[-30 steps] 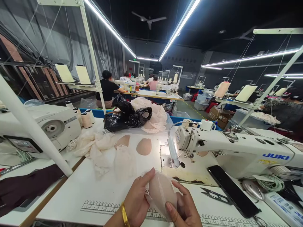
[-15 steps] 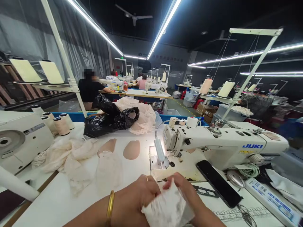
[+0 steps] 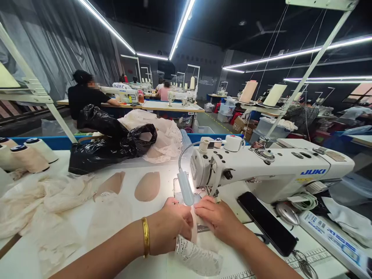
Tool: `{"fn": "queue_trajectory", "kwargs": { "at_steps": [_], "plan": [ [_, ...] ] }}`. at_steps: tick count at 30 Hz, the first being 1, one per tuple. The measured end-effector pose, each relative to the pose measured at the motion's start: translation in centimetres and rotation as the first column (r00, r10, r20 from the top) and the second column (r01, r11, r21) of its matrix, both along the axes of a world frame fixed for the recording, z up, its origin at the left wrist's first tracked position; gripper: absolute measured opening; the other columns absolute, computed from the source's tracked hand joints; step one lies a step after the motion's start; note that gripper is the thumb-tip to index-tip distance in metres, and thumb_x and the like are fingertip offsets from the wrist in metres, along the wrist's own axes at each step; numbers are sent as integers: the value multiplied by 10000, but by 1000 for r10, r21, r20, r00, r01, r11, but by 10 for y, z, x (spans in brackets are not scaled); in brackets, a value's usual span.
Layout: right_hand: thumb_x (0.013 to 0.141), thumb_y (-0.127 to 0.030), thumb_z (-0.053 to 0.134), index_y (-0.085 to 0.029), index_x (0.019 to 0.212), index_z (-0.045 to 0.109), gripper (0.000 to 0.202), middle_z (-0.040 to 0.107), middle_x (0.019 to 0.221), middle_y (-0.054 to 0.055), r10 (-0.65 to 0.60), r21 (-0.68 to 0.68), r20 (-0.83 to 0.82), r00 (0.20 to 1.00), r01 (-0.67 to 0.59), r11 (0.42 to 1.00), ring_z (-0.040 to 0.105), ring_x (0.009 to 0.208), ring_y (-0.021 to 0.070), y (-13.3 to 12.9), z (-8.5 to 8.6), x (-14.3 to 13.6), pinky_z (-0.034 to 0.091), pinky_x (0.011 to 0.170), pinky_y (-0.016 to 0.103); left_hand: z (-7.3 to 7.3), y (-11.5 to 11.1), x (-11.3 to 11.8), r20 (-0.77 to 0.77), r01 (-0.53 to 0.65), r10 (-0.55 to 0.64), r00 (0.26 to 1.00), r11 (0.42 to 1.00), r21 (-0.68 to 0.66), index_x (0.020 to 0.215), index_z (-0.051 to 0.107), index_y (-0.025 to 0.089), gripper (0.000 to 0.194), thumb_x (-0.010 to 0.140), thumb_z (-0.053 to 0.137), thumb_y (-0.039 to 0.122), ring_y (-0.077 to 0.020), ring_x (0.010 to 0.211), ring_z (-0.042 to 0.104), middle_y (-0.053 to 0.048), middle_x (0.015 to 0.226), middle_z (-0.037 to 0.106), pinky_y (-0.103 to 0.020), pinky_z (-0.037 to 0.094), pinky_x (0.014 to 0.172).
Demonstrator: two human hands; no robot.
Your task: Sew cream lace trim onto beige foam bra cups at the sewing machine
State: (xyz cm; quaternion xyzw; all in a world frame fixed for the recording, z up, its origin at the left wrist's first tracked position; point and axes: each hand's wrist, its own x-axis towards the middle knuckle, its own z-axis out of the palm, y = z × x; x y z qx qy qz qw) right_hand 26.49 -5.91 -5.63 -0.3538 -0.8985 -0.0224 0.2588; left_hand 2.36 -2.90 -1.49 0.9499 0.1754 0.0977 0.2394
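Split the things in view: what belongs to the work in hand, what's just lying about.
Work in hand:
cream lace-trimmed fabric, gripped by the left hand, with the right hand alongside
white JUKI sewing machine
slim pale-grey lamp
flat beige rounded piece, probably

Apparently just lying about:
black rectangular phone
silver oval mouse
crumpled black plastic bag

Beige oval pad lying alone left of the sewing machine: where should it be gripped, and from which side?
Probably best pinched at the rounded near edge of the beige oval pad, coming from the wearer's side. It looks flat, that edge is uncovered, and the lamp stands to its right. The left hand is nearest.
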Motion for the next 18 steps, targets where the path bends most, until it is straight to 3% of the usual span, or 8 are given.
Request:
{"fn": "queue_trajectory", "kwargs": {
  "at_steps": [8, 18],
  "plan": [
    [955, -38, 555, -258, 1122, 686, 305, 768, 1032, 41, -73, -48, -22, 997, 71, 996, 680, 943, 211, 2, -5, 3, 512, 772, 296, 2, 2, 1, 61, 0, 0, 998, 1000, -2, 667, 705, 193, 117, 759, 724, 124, -176, 800, 656, -7, 884, 711, -382, 319, 884],
    [969, -42, 514, -252, 1155, 691, 332, 768, 1073, 60, -43, -78, -52, 998, 39, 996, 679, 1006, 239, 0, -5, 4, 561, 803, 349, -6, 3, 0, 115, 30, -33, 993, 999, 23, 625, 671, 180, 151, 760, 720, 133, -175, 786, 653, -18, 877, 708, -386, 316, 848]
  ]
}}
